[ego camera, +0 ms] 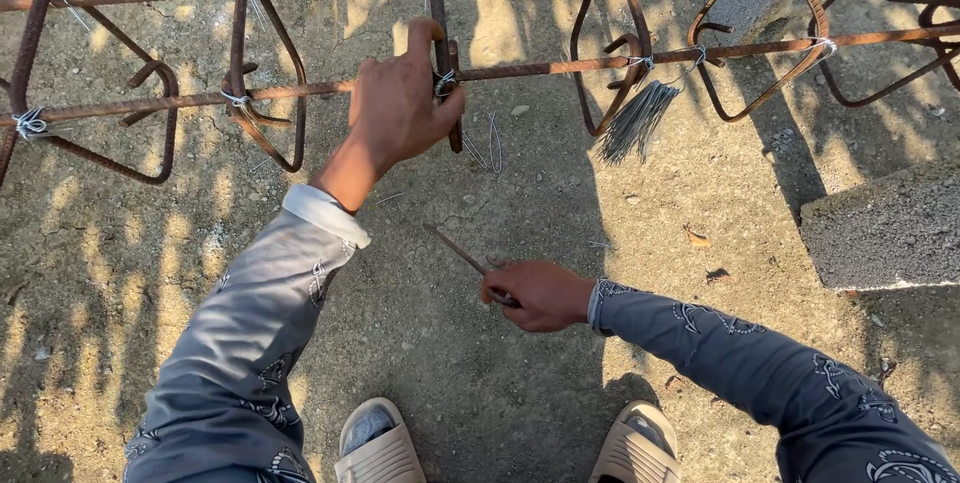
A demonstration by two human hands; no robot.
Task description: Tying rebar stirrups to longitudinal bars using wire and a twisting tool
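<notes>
Your left hand point(400, 103) clenched the rusty stirrup point(443, 53) against the cage's near rebar point(540, 68), steadying it; your right hand point(535, 295) gripped a tying hook point(458, 251).

The rebar cage point(520, 68) across the far side is rust-brown, tied with pale silvery wire, and a grey bundle of tie wires point(637, 121) hangs from it right of centre. Both sleeves point(250, 343) are slate grey with a white swirling print and a pale cuff. The near sandals point(380, 448) are beige, the concrete block point(885, 228) at right light grey, the ground point(120, 243) sandy tan, dappled with shadow.
</notes>
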